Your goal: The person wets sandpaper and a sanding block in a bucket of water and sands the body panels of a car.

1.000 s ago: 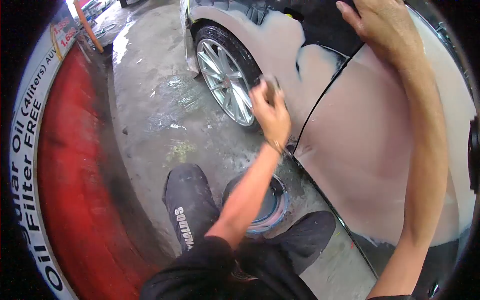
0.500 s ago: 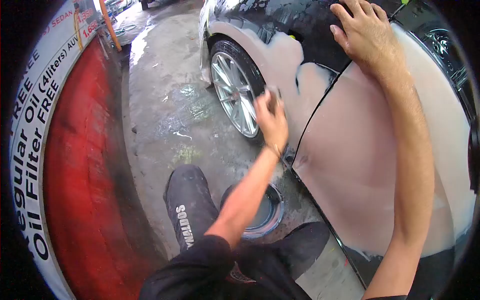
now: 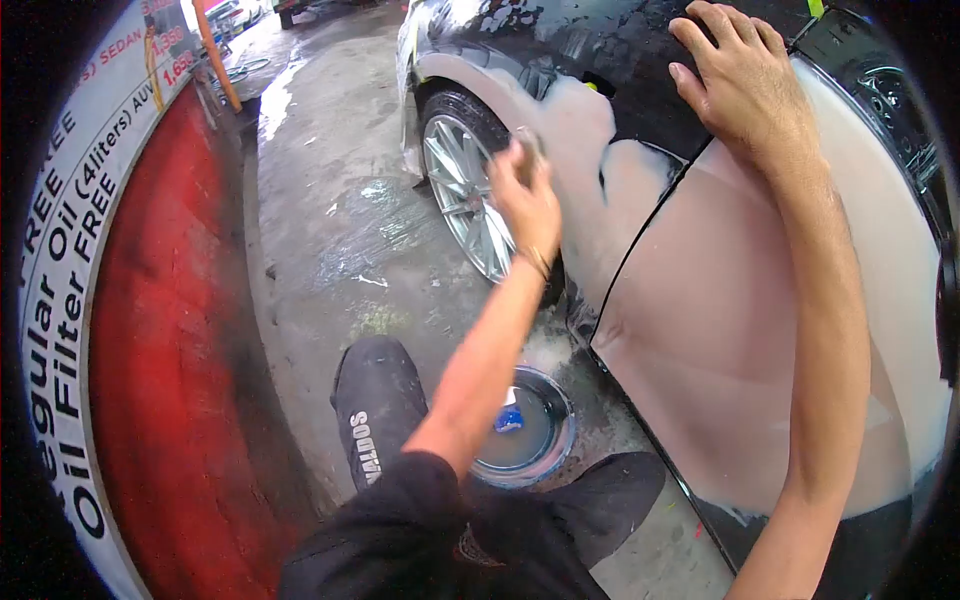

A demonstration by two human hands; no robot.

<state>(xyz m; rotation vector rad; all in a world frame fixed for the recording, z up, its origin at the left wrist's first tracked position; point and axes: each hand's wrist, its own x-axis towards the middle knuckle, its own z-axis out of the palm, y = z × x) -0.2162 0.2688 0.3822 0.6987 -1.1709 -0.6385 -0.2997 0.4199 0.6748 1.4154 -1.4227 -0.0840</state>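
My left hand (image 3: 527,210) is closed round a small greyish sanding block (image 3: 528,146), blurred by motion. It is at the edge of the wheel arch on the car's fender (image 3: 570,130), which has pale primer-like patches over black paint. Just below and behind it is the silver multi-spoke wheel (image 3: 462,180). My right hand (image 3: 745,85) lies with fingers spread on the black upper bodywork, its forearm crossing above the pinkish-beige door panel (image 3: 700,280). Nothing shows in that hand.
Between my legs stands a round basin (image 3: 568,440) of cloudy water with a blue-and-white item (image 3: 508,415) in it. A red barrier (image 3: 170,330) with a lettered sign (image 3: 70,270) runs along the left. The concrete floor (image 3: 310,200) has wet patches.
My left hand has moved up and slightly left along the wheel arch with the block. The blue-and-white item in the basin has come into view. My right hand remains on the bodywork.
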